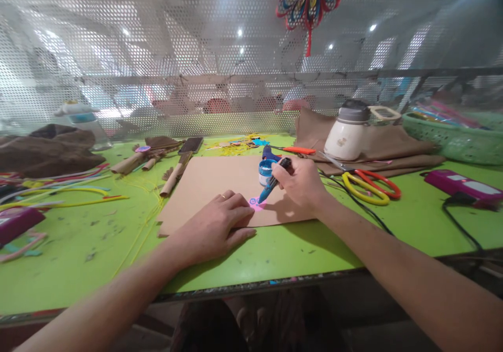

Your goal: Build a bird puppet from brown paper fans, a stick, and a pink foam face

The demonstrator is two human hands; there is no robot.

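My right hand [301,182] grips a blue marker [271,187] with a black end. The marker points down, its tip at a small pink piece [257,205] that bears blue ring-shaped marks. Beneath lies a brown cardboard sheet [212,179] on the green table. My left hand [223,216] rests flat on the sheet's front edge with fingers stretched out, the fingertips at the left side of the pink piece. Just behind the marker stands a small blue pot [266,172] with its top open. A dark blue tool [270,153], partly hidden, lies behind the pot.
Scissors [371,184] and a white jar [346,132] stand or lie to the right. Farther right are a green basket [444,137] and a purple device [463,184] with a cable. Brown rolls [131,161], a phone [191,145] and colored strips [58,197] lie left.
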